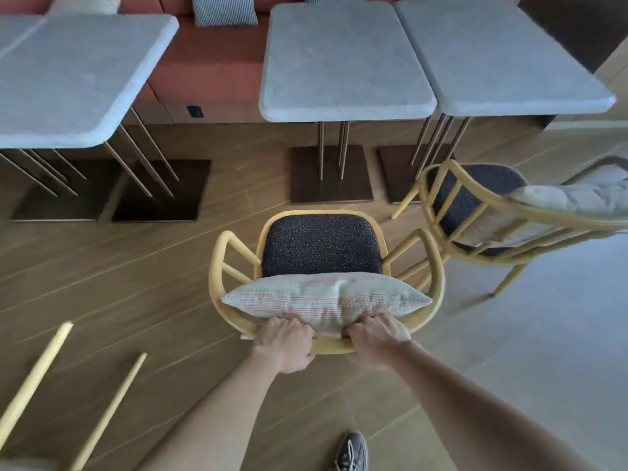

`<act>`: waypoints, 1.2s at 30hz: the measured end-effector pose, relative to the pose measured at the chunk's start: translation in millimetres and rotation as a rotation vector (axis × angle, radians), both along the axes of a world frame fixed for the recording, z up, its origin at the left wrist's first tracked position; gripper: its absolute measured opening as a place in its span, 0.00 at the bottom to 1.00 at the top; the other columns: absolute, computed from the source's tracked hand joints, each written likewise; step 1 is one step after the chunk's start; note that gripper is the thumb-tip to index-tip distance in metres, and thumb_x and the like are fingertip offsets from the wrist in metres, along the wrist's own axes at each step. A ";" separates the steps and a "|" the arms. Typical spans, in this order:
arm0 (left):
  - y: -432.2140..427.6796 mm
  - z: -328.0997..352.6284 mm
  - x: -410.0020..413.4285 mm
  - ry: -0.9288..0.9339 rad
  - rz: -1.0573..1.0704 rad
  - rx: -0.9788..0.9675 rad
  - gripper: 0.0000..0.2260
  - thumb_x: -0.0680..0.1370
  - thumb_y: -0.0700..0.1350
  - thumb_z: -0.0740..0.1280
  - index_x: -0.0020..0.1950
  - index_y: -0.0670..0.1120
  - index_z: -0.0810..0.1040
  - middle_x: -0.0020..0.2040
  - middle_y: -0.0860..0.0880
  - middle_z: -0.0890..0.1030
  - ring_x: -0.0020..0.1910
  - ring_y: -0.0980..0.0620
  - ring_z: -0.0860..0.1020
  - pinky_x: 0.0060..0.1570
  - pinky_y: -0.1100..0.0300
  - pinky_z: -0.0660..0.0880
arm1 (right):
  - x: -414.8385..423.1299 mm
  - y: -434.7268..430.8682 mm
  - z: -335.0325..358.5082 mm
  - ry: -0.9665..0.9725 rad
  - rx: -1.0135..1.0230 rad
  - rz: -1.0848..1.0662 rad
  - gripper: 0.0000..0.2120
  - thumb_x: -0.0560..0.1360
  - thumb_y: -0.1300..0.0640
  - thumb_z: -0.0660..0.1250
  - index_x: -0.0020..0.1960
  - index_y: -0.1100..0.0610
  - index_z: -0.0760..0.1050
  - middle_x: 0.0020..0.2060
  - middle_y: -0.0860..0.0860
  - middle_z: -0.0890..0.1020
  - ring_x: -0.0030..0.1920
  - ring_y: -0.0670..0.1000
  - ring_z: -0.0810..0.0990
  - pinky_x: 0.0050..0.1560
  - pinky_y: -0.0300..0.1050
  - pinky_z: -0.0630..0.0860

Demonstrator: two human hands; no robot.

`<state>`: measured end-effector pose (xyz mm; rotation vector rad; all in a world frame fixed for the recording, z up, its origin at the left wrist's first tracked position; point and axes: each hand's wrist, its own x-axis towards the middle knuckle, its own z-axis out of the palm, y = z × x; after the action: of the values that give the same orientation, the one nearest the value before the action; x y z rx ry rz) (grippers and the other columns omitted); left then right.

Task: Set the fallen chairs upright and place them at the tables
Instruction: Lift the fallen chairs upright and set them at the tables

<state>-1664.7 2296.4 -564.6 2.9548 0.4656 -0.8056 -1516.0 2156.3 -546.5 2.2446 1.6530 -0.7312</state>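
A yellow chair point(217, 266) with a dark speckled seat stands upright in the middle of the floor, facing a grey table point(343, 62). A striped cushion point(326, 297) leans against its backrest. My left hand point(285, 345) and my right hand point(377, 338) both grip the top rail of the backrest, side by side. A second yellow chair point(475, 212) with a pale cushion stands upright at the right, near another grey table point(503, 56). At the bottom left, two yellow legs of a fallen chair point(37, 379) stick up from the floor.
A third grey table point(68, 76) stands at the left. A red bench point(210, 69) with striped pillows runs behind the tables. Dark square table bases point(329, 175) sit on the wooden floor. My shoe point(350, 453) shows at the bottom.
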 end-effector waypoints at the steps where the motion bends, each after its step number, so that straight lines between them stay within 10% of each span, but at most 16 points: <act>1: 14.1 -1.7 11.4 -0.009 0.007 0.014 0.20 0.82 0.58 0.66 0.70 0.51 0.82 0.61 0.43 0.86 0.58 0.41 0.85 0.60 0.47 0.78 | 11.5 13.9 -0.6 0.009 0.005 -0.008 0.20 0.76 0.43 0.61 0.63 0.47 0.82 0.58 0.52 0.86 0.56 0.59 0.85 0.58 0.53 0.80; 28: 275.5 -12.8 224.1 -0.057 -0.091 -0.004 0.20 0.82 0.61 0.64 0.63 0.50 0.84 0.49 0.46 0.88 0.47 0.44 0.87 0.51 0.49 0.82 | 228.2 263.5 -17.8 -0.037 -0.027 0.003 0.20 0.78 0.41 0.62 0.66 0.45 0.80 0.61 0.51 0.84 0.58 0.59 0.84 0.58 0.52 0.78; 36: 290.3 -2.5 221.9 0.016 -0.036 -0.062 0.26 0.79 0.69 0.61 0.72 0.58 0.79 0.59 0.49 0.88 0.58 0.43 0.86 0.60 0.48 0.79 | 229.5 276.6 -17.8 0.048 -0.032 0.042 0.31 0.75 0.29 0.62 0.72 0.43 0.74 0.67 0.50 0.81 0.66 0.56 0.80 0.66 0.55 0.74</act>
<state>-1442.7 2586.7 -567.1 2.9099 0.3826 -0.8325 -1286.5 2432.9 -564.3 2.1800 1.6929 -0.8011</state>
